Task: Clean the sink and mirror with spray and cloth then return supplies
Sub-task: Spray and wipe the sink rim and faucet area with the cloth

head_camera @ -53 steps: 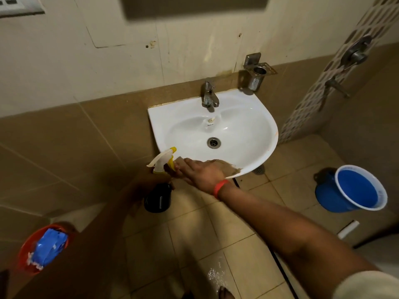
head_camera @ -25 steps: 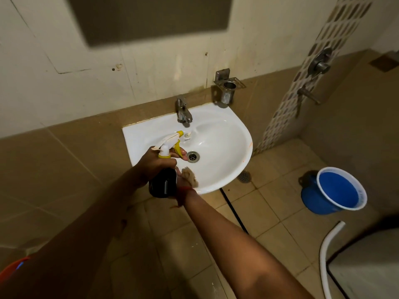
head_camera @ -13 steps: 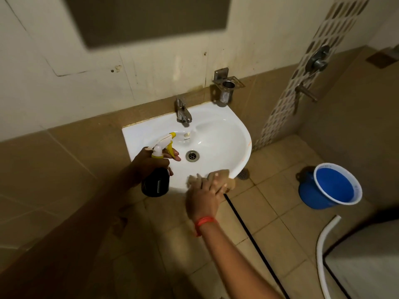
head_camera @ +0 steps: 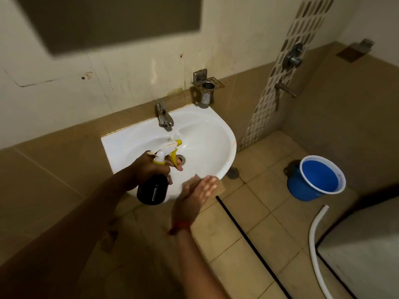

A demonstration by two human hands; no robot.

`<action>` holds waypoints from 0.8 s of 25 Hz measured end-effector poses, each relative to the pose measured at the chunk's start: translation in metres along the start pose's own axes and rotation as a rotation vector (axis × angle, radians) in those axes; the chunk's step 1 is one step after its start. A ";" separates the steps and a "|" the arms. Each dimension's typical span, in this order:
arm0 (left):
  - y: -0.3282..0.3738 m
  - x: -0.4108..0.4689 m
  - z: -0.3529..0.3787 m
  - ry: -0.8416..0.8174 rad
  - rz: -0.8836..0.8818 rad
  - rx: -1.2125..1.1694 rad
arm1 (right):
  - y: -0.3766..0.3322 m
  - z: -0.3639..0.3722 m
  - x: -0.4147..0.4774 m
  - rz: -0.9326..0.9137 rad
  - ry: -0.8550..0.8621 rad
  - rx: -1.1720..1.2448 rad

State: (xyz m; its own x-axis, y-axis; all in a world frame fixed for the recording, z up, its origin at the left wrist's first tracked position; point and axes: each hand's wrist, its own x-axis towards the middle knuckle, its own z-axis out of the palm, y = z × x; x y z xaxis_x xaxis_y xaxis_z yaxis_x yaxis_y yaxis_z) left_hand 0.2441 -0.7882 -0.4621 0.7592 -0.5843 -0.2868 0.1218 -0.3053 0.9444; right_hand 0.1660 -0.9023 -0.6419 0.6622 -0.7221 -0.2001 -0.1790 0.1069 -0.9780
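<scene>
Under blurred right hand [head_camera: 195,196], cloth [head_camera: 219,187] mostly hidden

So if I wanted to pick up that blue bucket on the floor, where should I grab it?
Probably the white rim of the blue bucket, from above. It stands upright with its open top facing up and bare floor around it. No handle is clearly visible, so hooking fingers over the near rim looks simplest.

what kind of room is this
Most likely a small bathroom or wet room: a white wall-mounted sink with a tap, a shower valve on the tiled wall, and a blue bucket on the tiled floor.
</scene>
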 end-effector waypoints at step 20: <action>-0.018 0.093 0.035 0.197 0.020 0.014 | -0.080 -0.049 0.188 0.128 0.089 -0.219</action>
State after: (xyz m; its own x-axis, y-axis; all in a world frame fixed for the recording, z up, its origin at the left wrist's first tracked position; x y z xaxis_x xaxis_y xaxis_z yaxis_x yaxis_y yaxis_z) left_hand 0.2904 -0.8631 -0.5116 0.8720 -0.4321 -0.2301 0.0979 -0.3067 0.9468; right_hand 0.2690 -1.0807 -0.5985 0.5594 -0.7704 -0.3058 -0.4169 0.0574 -0.9072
